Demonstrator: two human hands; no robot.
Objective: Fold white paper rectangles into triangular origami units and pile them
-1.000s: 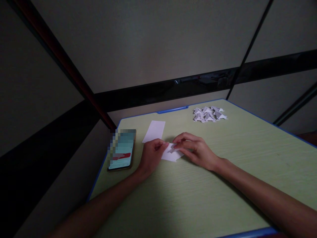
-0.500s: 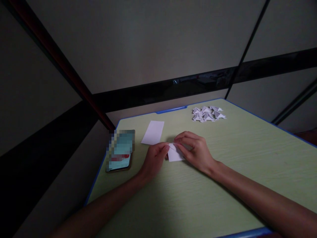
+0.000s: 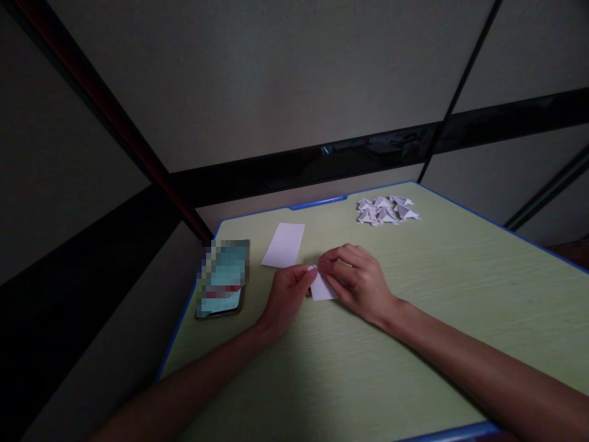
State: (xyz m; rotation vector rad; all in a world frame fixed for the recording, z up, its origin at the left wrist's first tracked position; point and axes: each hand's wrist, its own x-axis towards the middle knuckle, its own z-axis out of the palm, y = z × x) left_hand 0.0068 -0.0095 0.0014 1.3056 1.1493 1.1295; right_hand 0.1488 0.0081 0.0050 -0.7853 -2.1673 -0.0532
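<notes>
A small folded piece of white paper [image 3: 324,290] is between my two hands, just above the table. My left hand [image 3: 288,296] pinches its upper left corner between thumb and fingers. From the other side, my right hand [image 3: 361,279] has its thumb and fingertips closed on the paper's top edge, close to the left thumb. The right fingers cover part of the paper, so the fold at the top is only partly visible.
A flat white sheet [image 3: 283,245] lies behind my left hand. To the left rests a phone [image 3: 225,276], its screen blurred. Several folded white paper figures [image 3: 385,211] stand in two rows at the back right of the green table [image 3: 460,270]. Behind it is a panelled wall [image 3: 294,92].
My right fingertips have moved slightly left along the paper's top edge, closer to my left thumb. Less of the paper's upper part shows now.
</notes>
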